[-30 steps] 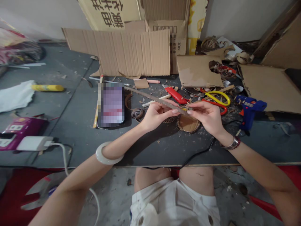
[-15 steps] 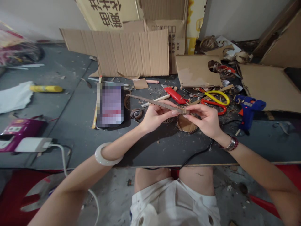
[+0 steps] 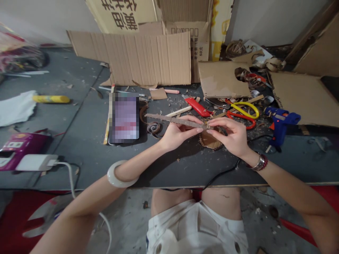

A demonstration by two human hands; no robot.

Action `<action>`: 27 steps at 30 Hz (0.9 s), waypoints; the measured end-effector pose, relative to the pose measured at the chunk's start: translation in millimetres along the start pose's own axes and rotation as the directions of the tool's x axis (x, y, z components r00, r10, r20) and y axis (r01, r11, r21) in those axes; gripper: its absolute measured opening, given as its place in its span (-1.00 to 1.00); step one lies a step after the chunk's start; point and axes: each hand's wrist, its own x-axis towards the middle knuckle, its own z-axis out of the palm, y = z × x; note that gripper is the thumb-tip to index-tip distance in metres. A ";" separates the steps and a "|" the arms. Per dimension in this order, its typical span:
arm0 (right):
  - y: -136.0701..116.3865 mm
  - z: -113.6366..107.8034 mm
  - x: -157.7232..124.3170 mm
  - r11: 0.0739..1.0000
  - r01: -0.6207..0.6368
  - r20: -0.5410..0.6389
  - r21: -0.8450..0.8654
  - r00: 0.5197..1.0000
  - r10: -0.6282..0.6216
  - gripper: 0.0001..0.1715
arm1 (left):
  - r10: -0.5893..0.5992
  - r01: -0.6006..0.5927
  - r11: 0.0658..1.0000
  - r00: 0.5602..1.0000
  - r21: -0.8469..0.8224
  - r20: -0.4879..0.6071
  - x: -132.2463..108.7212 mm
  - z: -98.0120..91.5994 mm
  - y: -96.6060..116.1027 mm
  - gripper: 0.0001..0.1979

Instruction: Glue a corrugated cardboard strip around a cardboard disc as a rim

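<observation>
Between thumb and fingers my left hand [image 3: 176, 134] pinches a long, narrow cardboard strip [image 3: 164, 118], whose free end points left toward the phone. My right hand [image 3: 230, 132] is closed on the strip's other end, where it looks curled into a small roll; the fingers partly hide it. The fingertips of both hands almost meet there. Just below, on the table, lies a round cardboard piece [image 3: 210, 140] with a ridged rim, partly covered by my right hand. A loose coil of brown strip [image 3: 153, 128] rests left of my left hand.
Beyond my hands lie a red utility knife [image 3: 198, 107], scissors [image 3: 245, 109] and a pale stick. A blue glue gun [image 3: 281, 125] stands at right, its cord running to the table's front edge. A phone [image 3: 124, 120] lies left; cardboard sheets [image 3: 150, 60] lean behind.
The strip's free end has dipped slightly and swung a little, so the strip lies flatter. My left hand has shifted slightly down and right; my right hand stays nearly in place.
</observation>
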 end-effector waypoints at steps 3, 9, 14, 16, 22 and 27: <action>-0.4 1.1 -1.1 1.000 -0.009 0.016 0.016 1.000 0.009 -0.88 | -0.004 0.004 1.000 1.000 -0.007 0.011 -1.0 1.0 -0.9 -0.78; 2.1 2.6 -5.5 0.993 -0.109 0.040 0.044 0.993 0.108 -0.79 | 0.022 -0.021 0.998 1.000 0.051 -0.005 -2.9 1.6 -0.6 -0.80; 3.3 1.9 -6.7 0.997 -0.076 0.045 -0.023 0.996 0.077 -0.80 | 0.138 -0.138 0.976 0.990 0.167 0.014 -1.0 -1.0 -3.5 -0.81; 4.2 2.3 -7.4 0.996 -0.081 0.054 -0.025 0.995 0.082 -0.80 | 0.131 -0.134 0.977 0.991 0.166 0.027 -0.8 -1.4 -4.5 -0.80; 6.1 3.2 -7.4 0.993 -0.115 0.057 0.028 0.992 0.113 -0.79 | 0.008 -0.009 0.997 1.000 0.074 0.010 -1.7 0.7 -0.9 -0.73; 6.4 1.5 -5.0 0.994 -0.109 0.035 0.009 0.993 0.109 -0.73 | -0.048 0.051 0.998 0.996 0.033 -0.077 -0.9 0.4 1.3 -0.71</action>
